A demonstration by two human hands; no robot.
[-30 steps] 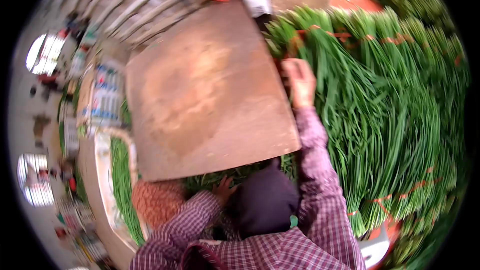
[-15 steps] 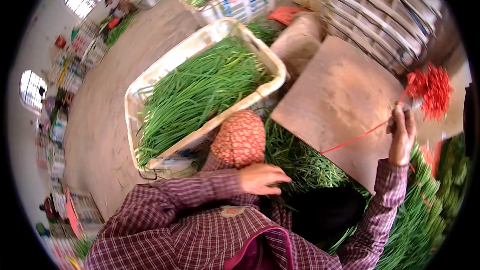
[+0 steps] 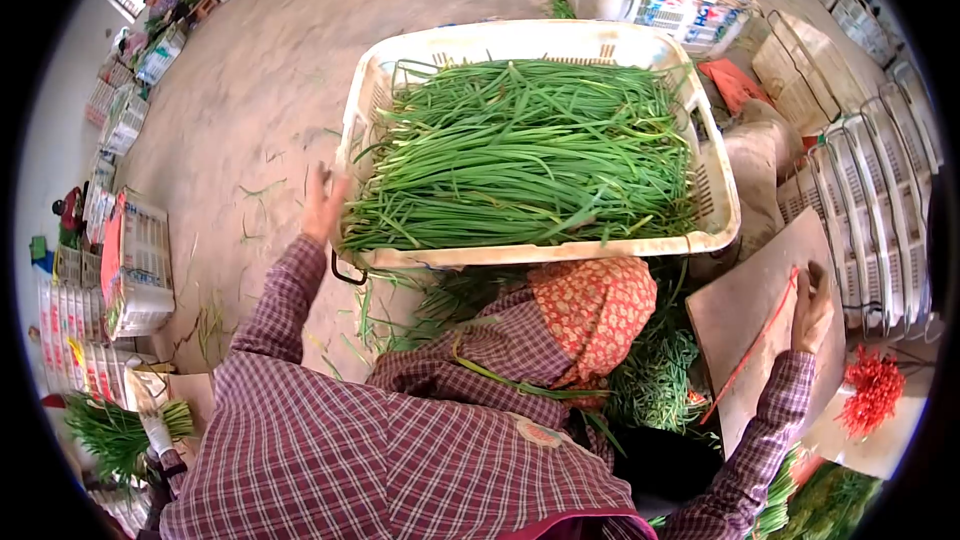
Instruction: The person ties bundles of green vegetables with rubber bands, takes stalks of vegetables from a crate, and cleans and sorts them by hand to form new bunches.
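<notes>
Two bare hands in view, well apart, both in plaid sleeves. Left hand [image 3: 322,205]: at the left side of the big cream crate [image 3: 540,40], fingers spread and apart, blurred; nothing visible in the grip, contact with the crate wall impossible to tell. Right hand [image 3: 814,312]: over the brown board [image 3: 740,330], thumb and fingers together, pinched on the upper end of a thin red strip [image 3: 762,338]. Strip slanting down and left across the board, lower end near the board's left edge. Long green stalks [image 3: 530,155] piled inside the crate, mostly lying crosswise, some ends over the near rim. Just below that rim, flowered red cloth [image 3: 595,315], with a long green leaf [image 3: 520,382] lying across the plaid fabric beside it. Loose greens [image 3: 655,375] between cloth and board. Red bunch of strips [image 3: 870,390] to the right of the board, near its edge. Stacked white crates [image 3: 880,210] above and right of the board. Bundle of greens [image 3: 115,435] at lower left, well apart from the cream crate. Scattered stalks on the dusty floor [image 3: 235,105]. Other people small along the far left side.
</notes>
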